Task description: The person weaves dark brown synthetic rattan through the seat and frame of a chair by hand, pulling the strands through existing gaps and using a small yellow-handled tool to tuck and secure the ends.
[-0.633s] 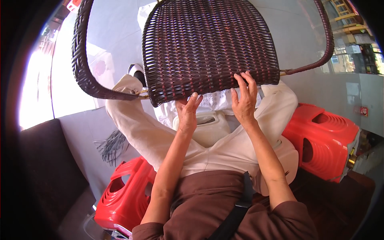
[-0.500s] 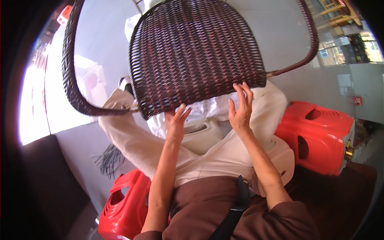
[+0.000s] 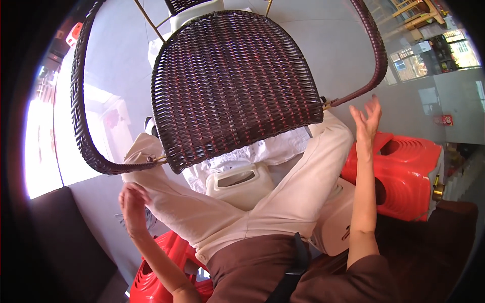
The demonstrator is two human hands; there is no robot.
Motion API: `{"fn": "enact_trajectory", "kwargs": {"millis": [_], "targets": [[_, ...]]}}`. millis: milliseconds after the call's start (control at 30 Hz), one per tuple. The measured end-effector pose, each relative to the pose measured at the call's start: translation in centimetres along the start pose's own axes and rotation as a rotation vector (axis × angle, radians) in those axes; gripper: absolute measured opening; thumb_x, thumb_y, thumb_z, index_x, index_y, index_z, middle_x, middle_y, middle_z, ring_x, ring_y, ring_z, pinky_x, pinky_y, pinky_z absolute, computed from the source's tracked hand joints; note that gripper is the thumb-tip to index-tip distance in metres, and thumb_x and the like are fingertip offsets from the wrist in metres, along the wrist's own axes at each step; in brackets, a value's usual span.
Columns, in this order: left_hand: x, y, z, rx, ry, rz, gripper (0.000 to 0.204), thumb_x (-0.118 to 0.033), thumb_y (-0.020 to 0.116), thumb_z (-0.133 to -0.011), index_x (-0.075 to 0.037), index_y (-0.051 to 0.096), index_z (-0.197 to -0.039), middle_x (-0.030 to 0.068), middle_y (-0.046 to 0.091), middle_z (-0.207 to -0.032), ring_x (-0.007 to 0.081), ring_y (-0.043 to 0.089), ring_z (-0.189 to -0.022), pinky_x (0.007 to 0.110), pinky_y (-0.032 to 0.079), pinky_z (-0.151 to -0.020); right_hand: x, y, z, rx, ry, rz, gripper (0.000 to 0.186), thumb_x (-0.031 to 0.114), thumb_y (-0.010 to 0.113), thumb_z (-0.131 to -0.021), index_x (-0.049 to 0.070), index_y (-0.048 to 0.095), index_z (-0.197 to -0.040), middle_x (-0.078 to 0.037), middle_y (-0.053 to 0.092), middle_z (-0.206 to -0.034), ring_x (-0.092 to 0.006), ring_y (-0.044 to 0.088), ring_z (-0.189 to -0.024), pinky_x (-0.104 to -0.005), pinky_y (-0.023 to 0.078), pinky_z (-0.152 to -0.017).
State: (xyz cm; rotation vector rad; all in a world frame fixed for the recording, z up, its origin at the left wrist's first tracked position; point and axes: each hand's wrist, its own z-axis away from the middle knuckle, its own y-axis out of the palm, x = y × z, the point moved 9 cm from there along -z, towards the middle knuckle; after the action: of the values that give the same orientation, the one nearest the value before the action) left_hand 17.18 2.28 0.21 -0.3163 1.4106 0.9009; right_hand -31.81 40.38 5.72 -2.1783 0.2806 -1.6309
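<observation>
A dark brown woven wicker seat (image 3: 232,86) with a curved back edge is in front of me, its straight near edge above my lap. Two wrapped arm loops, a left one (image 3: 81,116) and a right one (image 3: 376,45), join it at brass-coloured fittings. My right hand (image 3: 368,121) is off the seat, fingers spread and raised, just beyond the right fitting, holding nothing. Beside my left knee, below the left loop, is my left hand (image 3: 133,208). Its fingers are bent and smeared, with nothing visible in them. Neither hand touches the wicker.
Between my legs are a cream plastic piece (image 3: 241,186) with a slot and a printed white cloth (image 3: 283,147). Red plastic stools stand right (image 3: 404,177) and lower left (image 3: 151,280). Dark strands (image 3: 150,218) lie behind my left hand. Another woven piece (image 3: 187,5) stands beyond the seat.
Both hands have left the seat's near edge and moved apart, the left down toward my left knee, the right out and slightly up. The seat shows lower and slightly left in view.
</observation>
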Motion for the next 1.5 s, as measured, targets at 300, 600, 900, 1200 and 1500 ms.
{"fn": "enact_trajectory", "kwargs": {"millis": [300,600,900,1200,1500], "targets": [[0.5,1.6,-4.6,-0.261,0.269,-0.301,0.057,-0.045,0.050,-0.090,0.001,0.043,-0.124,0.0155,0.055,-0.115,0.0240,0.051,-0.111,0.037,0.039,-0.095,0.6,3.1,6.8,-0.210,-0.115,0.078,0.052,0.015,0.064,-0.081,-0.001,0.040,-0.123,-0.018,0.039,-0.126,-0.0299,0.042,-0.113,-0.0390,0.036,-0.096],[0.7,1.9,-4.9,-0.216,0.388,-0.317,0.050,-0.048,0.040,-0.093,0.001,0.051,-0.095,0.0131,0.056,-0.092,0.0228,0.055,-0.092,0.034,0.041,-0.087,8.2,16.5,14.9,0.468,-0.615,0.353,0.052,0.019,0.065,-0.077,0.006,0.050,-0.125,-0.013,0.045,-0.125,-0.0321,0.040,-0.119,-0.0498,0.032,-0.098],[0.6,1.7,-4.5,-0.397,0.407,-0.345,0.057,-0.056,0.046,-0.088,0.002,0.047,-0.091,0.0121,0.057,-0.082,0.0193,0.057,-0.080,0.030,0.046,-0.077,7.1,17.6,15.4,0.480,-0.703,0.511,0.053,0.027,0.063,-0.079,0.007,0.050,-0.125,-0.009,0.045,-0.128,-0.0295,0.040,-0.120,-0.0520,0.029,-0.098],[1.1,0.9,-4.6,-0.344,0.385,-0.333,0.054,-0.052,0.044,-0.090,0.001,0.047,-0.097,0.0115,0.053,-0.089,0.0202,0.054,-0.086,0.034,0.041,-0.085,7.6,17.3,14.7,0.522,-0.650,0.384,0.054,0.020,0.066,-0.075,0.011,0.050,-0.126,-0.009,0.046,-0.125,-0.0283,0.039,-0.119,-0.0491,0.027,-0.100],[1.6,0.0,-4.9,-0.408,0.431,-0.343,0.061,-0.060,0.044,-0.086,0.000,0.048,-0.091,0.0102,0.055,-0.082,0.0181,0.055,-0.079,0.031,0.044,-0.078,7.8,18.5,16.0,0.594,-0.675,0.456,0.060,0.024,0.071,-0.071,0.011,0.049,-0.126,-0.007,0.040,-0.133,-0.0267,0.033,-0.125,-0.0550,0.025,-0.101]]}}
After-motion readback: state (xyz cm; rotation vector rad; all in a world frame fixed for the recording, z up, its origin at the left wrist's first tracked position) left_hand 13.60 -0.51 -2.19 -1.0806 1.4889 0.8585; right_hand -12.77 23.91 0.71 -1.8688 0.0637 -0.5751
